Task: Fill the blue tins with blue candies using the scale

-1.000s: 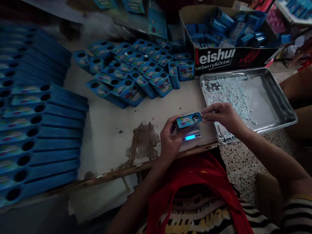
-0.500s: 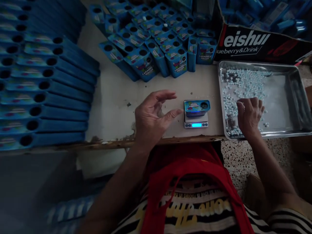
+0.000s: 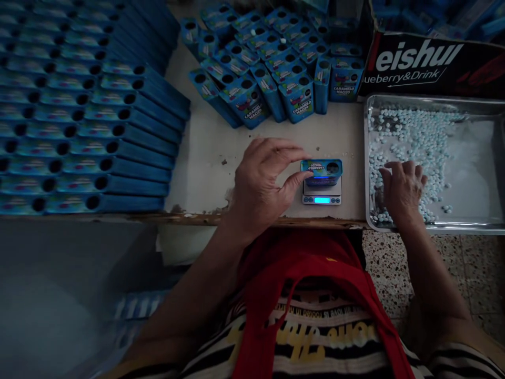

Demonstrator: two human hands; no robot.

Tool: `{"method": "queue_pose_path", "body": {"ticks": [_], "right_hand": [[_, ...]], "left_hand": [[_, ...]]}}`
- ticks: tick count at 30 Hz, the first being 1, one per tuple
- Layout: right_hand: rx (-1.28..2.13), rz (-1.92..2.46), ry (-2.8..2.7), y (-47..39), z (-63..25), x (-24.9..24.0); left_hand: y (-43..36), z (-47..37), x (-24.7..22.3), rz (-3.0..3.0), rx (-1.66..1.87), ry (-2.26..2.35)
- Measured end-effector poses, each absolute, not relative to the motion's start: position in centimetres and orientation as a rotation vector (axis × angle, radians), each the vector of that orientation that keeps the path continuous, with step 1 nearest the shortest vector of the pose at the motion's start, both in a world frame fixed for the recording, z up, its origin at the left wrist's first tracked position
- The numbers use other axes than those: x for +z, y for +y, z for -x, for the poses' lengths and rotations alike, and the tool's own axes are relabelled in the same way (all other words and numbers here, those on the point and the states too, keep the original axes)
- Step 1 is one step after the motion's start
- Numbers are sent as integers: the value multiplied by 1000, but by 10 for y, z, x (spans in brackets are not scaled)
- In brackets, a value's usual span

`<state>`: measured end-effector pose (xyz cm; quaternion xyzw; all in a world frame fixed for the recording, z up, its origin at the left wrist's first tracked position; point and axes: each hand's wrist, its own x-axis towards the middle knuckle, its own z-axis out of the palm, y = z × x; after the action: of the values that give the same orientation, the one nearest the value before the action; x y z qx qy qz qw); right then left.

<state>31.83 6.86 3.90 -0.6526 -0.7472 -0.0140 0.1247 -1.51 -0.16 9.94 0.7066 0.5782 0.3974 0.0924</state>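
A blue box (image 3: 320, 169) with a dark round hole in its top stands on a small digital scale (image 3: 322, 199) with a lit display. My left hand (image 3: 268, 181) is at the box's left end, thumb and fingers apart on either side of that end; whether they touch it is hard to tell. My right hand (image 3: 404, 189) is over the left part of a metal tray (image 3: 473, 227), among small pale blue candies (image 3: 424, 131). Its fingers are bent downward, and what lies under them is hidden.
Rows of blue boxes (image 3: 130, 147) fill the left side of the table (image 3: 205, 163). More upright boxes (image 3: 302, 100) stand at the back centre. A black carton (image 3: 418, 66) holding blue packages is behind the tray.
My left hand has moved right, up to the box on the scale. My right hand remains in the tray, slightly further left over the candies. The view has shifted toward the left.
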Motion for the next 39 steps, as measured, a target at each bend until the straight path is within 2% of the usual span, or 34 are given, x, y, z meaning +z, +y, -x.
{"method": "queue_pose_path", "body": {"ticks": [12, 18, 21, 24, 26, 29, 32, 36, 39], "right_hand": [[-56, 1858, -2238, 72, -316, 30], [-138, 1622, -2198, 68, -335, 20], [-164, 1523, -2136, 74, -350, 7], [-175, 1419, -2092, 77, -353, 10], [-178, 1282, -2077, 78, -341, 27], [-47, 960, -2196, 83, -291, 65], [147, 695, -2394, 103, -207, 102], [203, 486, -2597, 146, -76, 133], [102, 566, -2870, 178, 5, 146]], "left_hand": [[10, 5, 93, -2212, 1025, 1638], [24, -24, 96, -2397, 526, 1489], [37, 40, 122, -2401, 717, 1571], [63, 157, 166, -2334, 1010, 1885], [97, 237, 186, -2237, 995, 2120], [160, 319, 186, -2093, 754, 2271], [202, 348, 163, -2118, 627, 2177], [212, 358, 127, -2201, 418, 1992], [207, 367, 103, -2220, 278, 1922]]}}
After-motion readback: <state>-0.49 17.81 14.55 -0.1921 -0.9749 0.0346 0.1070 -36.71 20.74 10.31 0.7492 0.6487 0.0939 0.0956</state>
